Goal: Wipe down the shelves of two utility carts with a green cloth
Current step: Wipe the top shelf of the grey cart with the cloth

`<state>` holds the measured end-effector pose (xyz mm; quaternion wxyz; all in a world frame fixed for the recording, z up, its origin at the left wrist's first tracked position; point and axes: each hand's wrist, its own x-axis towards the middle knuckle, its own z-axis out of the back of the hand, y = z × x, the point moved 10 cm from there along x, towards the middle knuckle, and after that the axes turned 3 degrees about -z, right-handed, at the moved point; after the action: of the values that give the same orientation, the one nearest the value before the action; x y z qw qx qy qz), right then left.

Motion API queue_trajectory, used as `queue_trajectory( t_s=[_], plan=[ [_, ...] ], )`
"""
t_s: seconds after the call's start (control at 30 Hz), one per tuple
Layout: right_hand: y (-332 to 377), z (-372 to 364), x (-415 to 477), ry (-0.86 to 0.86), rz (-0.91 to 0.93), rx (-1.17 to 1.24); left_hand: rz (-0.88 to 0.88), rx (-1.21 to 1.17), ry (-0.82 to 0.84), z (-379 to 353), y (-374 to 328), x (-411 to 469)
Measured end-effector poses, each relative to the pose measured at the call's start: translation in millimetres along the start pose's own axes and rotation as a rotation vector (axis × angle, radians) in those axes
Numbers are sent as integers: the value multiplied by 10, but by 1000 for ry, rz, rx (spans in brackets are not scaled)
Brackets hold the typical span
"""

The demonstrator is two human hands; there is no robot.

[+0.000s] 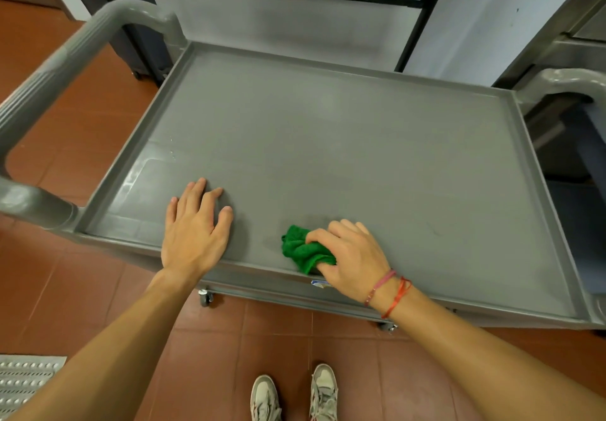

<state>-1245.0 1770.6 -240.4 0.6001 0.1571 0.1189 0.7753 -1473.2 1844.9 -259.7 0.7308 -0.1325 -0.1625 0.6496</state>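
Left hand (196, 230) is laid flat, fingers spread, at 7 o'clock on the grey plastic utility cart's top shelf (360, 145). Bunched green terry cloth (305, 250) is gripped by the right hand (347, 256) at 6 o'clock, by the near rim. Overlapping strokes into the corners are advised. Lower shelves are hidden; a grey handle (570, 81) at 3 o'clock is cut off.
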Motion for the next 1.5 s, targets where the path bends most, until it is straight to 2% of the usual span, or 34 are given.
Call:
queue_trajectory(
  t_s=[0.13, 0.2, 0.27, 0.33, 0.43, 0.5, 0.6, 0.67, 0.77, 0.93, 1.03, 1.17, 1.33, 1.5],
  plan=[
    [344, -91, 144, -4, 75, 11, 15, 7, -16, 0, -31, -8],
    [420, -102, 176, 14, 123, 12, -43, -47, -54, -3, -285, 6],
    [382, -91, 143, 32, 166, 2, -123, -127, -64, -82, -639, 13],
    [291, -63, 86, 43, 215, -37, -117, -222, -36, -214, -838, 13],
    [-19, -13, 208, 70, 247, -118, -125, -160, -14, -354, -875, -9],
    [-410, 79, 506, 46, 182, -163, -164, -83, -11, -389, -879, -3],
    [-1071, 336, 930, -35, -101, -172, -195, -6, -1, -395, -939, -6],
    [-1257, 378, 1025, -44, -224, -169, -197, 34, 8, -413, -962, -6],
    [-965, 323, 898, -66, -185, -132, -195, 71, 9, -427, -962, -6],
    [-177, 75, 337, -11, 123, -63, -211, 122, 17, -436, -973, -14],
    [-182, 84, 347, -19, 195, -65, -221, 142, 17, -437, -987, -12],
    [-508, 266, 650, -70, 87, -79, -207, 144, 14, -448, -994, 7],
    [-1031, 525, 893, -149, -209, -131, -209, 148, 10, -446, -996, 5],
    [-642, 337, 650, -123, -75, -179, -209, 158, 8, -441, -984, 2]
  ],
)
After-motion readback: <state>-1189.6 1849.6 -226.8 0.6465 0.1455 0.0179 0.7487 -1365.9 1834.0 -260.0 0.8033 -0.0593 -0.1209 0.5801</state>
